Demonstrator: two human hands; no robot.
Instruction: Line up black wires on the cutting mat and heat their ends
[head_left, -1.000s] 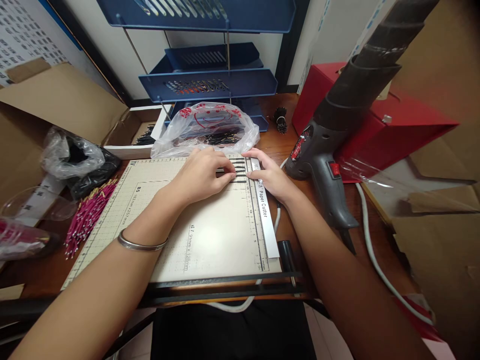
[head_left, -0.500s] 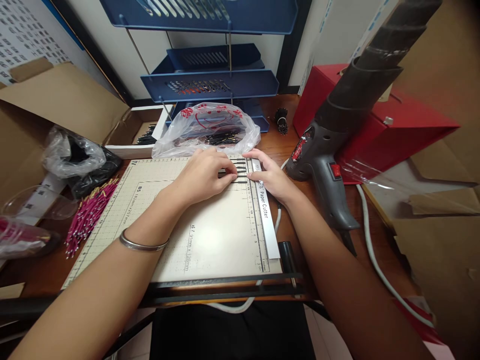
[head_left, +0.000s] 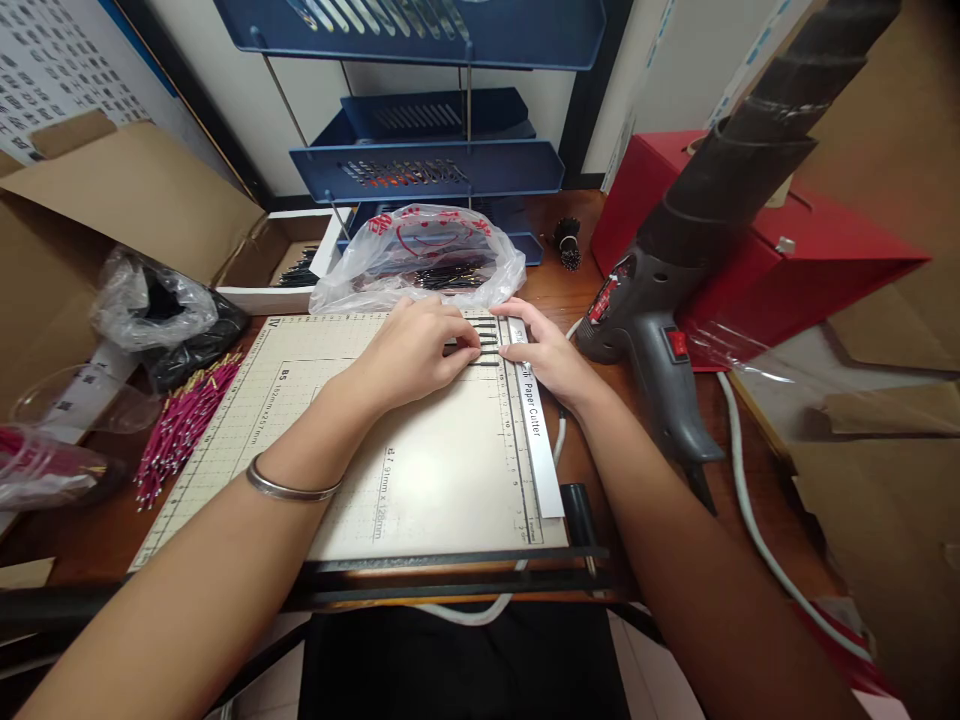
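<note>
Several black wires [head_left: 486, 364] are lying side by side near 2 o'clock on the paper cutter's board [head_left: 435, 430], their ends pointing to 3 o'clock. The left hand [head_left: 420, 345] is pinching one of them between thumb and forefinger. The right hand [head_left: 555, 360] is resting over the white strip [head_left: 541, 440] along the 3 o'clock edge, thumb and forefinger spread, the thumb tip just beside the wire ends; whether it is pressing, I cannot tell. The hands seem to be lining up those ends, so the next move is probably calling for steady fingertips and even spacing. A plastic bag [head_left: 390, 285] is sitting just beyond 12 o'clock, dark strands [head_left: 448, 276] showing inside
</note>
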